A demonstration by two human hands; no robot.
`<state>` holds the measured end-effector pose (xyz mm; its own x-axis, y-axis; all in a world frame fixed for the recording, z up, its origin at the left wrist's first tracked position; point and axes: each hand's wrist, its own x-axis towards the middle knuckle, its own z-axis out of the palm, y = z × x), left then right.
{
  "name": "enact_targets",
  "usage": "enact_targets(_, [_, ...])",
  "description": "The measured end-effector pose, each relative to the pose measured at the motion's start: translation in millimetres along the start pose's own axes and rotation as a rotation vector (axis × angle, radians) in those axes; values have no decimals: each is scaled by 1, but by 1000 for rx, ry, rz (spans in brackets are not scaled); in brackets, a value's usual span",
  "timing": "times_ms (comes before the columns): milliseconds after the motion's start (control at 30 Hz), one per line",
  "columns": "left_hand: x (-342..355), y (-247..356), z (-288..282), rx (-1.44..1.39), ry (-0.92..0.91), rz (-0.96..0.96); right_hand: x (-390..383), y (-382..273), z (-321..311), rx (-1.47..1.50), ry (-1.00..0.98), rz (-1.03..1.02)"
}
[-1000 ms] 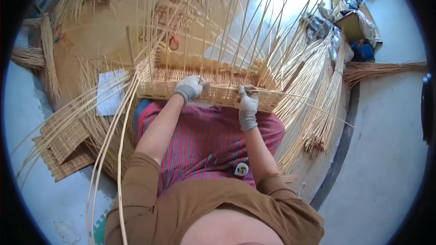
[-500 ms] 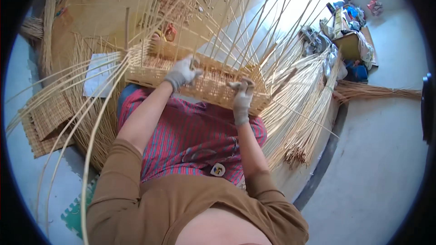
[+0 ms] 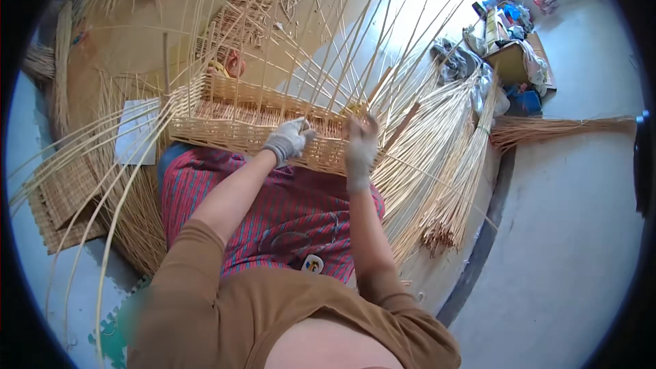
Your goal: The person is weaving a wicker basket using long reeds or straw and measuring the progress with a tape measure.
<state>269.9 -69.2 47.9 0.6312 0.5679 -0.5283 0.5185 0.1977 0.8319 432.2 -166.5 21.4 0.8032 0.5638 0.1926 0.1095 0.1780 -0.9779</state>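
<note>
A long, partly woven wicker basket [image 3: 225,131] rests across my lap, with tall upright stakes [image 3: 280,34] rising from its walls. Toward the right half of its near wall, my left hand [image 3: 288,141] in a pale work glove is closed over the woven rim. My right hand [image 3: 361,150], gloved too, is raised at the basket's right end. Its fingers look bent and slightly blurred among the stakes, and what they pinch cannot be made out. Long loose canes [image 3: 113,195] fan out from the basket's left end.
On the right, a thick bundle of pale canes [image 3: 437,191] lies on the floor. Beyond it stands a cabinet [image 3: 509,61] piled with bags. A paper sheet [image 3: 135,133] and flat woven panels [image 3: 68,191] lie at left. A wicker piece [image 3: 239,24] sits farther off.
My left hand has slid rightward along the near rim, closer to my right hand. My right hand has risen at the right end. The whole view has shifted slightly.
</note>
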Motion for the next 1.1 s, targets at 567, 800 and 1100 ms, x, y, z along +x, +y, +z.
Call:
enact_targets(567, [25, -1, 58, 265, 350, 399, -35, -32, -74, -17, 167, 257])
enact_targets(800, [30, 43, 94, -86, 85, 92, 84, -51, -40, -47, -114, -177])
enact_targets(1100, [24, -23, 70, -93, 338, 426, -4, -2, -31, -1028, -282, -198])
